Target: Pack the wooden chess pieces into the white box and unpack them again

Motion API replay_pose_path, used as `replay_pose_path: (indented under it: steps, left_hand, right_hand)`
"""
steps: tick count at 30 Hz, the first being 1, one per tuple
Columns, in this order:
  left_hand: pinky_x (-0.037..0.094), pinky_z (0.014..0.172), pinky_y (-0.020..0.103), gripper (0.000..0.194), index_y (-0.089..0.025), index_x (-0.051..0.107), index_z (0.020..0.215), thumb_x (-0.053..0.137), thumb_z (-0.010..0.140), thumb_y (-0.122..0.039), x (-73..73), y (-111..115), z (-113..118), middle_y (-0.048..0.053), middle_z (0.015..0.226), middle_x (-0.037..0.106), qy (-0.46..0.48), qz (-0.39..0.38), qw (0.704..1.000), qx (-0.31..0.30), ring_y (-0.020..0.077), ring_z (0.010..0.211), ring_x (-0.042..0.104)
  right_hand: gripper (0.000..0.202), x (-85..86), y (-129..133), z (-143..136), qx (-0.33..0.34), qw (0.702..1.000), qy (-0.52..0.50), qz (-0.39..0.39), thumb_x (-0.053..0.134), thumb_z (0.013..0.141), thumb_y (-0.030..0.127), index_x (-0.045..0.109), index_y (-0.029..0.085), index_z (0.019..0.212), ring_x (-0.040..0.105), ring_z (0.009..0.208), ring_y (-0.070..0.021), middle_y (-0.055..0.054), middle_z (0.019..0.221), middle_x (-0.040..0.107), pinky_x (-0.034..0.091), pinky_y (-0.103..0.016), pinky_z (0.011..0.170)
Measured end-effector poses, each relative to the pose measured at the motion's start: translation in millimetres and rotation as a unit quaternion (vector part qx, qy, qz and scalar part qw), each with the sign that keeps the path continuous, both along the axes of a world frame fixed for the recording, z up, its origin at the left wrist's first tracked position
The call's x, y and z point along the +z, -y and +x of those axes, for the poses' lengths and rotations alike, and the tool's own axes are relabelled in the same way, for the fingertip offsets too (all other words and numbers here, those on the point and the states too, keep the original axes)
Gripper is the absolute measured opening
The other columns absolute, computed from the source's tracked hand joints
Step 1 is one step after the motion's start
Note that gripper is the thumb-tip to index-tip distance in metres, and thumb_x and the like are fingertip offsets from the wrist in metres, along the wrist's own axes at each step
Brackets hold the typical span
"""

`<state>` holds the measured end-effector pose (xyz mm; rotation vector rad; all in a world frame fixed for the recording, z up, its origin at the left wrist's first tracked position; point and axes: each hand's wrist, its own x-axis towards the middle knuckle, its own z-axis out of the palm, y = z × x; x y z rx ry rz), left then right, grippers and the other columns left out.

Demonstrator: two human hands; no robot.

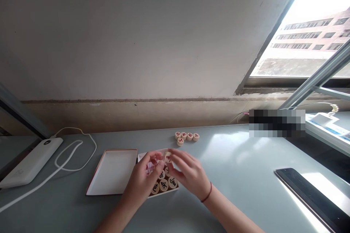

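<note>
Two bare hands meet over a shallow box (174, 190) of round wooden Chinese chess pieces. Between the thumb and fingers of my right hand (191, 174) is a piece with a red character (167, 157), raised above the box. My left hand (143, 173) curves over the box's left part, its thumb and fingers apart. A pink-and-white striped thing (150, 168) shows behind those fingers, partly hidden. Black-lettered pieces (163, 185) lie face up in the box. Beyond it on the table, several red-lettered pieces (189, 136) form a row, with one piece (180, 141) in front.
Left of the box lies its white-lined lid (115, 173). A white power bank (31, 162) with a looping white cable (58, 160) is at the far left. A dark phone (314, 196) rests at the right on the grey table (235, 174). The wall (136, 114) borders the back.
</note>
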<state>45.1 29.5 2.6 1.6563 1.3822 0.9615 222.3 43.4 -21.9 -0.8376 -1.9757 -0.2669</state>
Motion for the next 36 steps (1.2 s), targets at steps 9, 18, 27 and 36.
replay_pose_path:
  steps: [9, 18, 27, 36]
  left_hand:
    - [0.05, 0.073, 0.03, 0.03, -0.024, 0.064, 0.092, 0.047, 0.085, -0.049, 2.4, -3.9, -8.0, 0.003, 0.089, 0.067, -0.032, 0.008, 0.999, 0.02, 0.0212, 0.082, 0.059]
    - [0.048, 0.077, 0.03, 0.026, -0.024, 0.063, 0.085, 0.045, 0.088, -0.043, -0.6, -5.2, -5.8, 0.002, 0.086, 0.067, -0.035, 0.043, 0.998, 0.022, 0.0201, 0.081, 0.062]
    - [0.047, 0.079, 0.032, 0.027, -0.023, 0.064, 0.087, 0.041, 0.091, -0.037, -9.3, -9.9, -11.9, 0.003, 0.089, 0.069, -0.135, 0.117, 0.984, -0.011, 0.0206, 0.084, 0.063]
    - [0.035, 0.076, 0.037, 0.032, -0.023, 0.069, 0.082, 0.04, 0.093, -0.032, -28.2, -13.6, -2.8, 0.007, 0.09, 0.07, -0.393, 0.167, 0.904, -0.011, 0.0246, 0.088, 0.058]
  right_hand:
    - [0.002, -18.4, -32.4, 55.4, -0.276, 0.926, -0.009, -0.259, 0.053, 0.078, 0.023, 0.055, 0.024, 0.079, 0.061, 0.062, -0.0183, 0.0, 0.069, 0.065, 0.044, -0.026, 0.048]
    - [0.006, -35.3, -37.4, 56.7, -0.228, 0.944, 0.005, -0.238, 0.049, 0.086, 0.027, 0.054, 0.024, 0.087, 0.061, 0.069, -0.0196, -0.002, 0.072, 0.066, 0.045, -0.026, 0.052]
    - [0.004, -32.5, -39.3, 56.2, -0.235, 0.948, 0.002, -0.215, 0.052, 0.085, 0.025, 0.054, 0.022, 0.087, 0.06, 0.068, -0.019, -0.003, 0.08, 0.064, 0.048, -0.029, 0.057]
    - [0.018, -6.5, -6.5, 5.6, -0.04, 0.957, -0.038, -0.283, 0.044, 0.094, 0.028, 0.06, 0.022, 0.096, 0.059, 0.056, -0.0124, -0.001, 0.074, 0.064, 0.045, -0.021, 0.049]
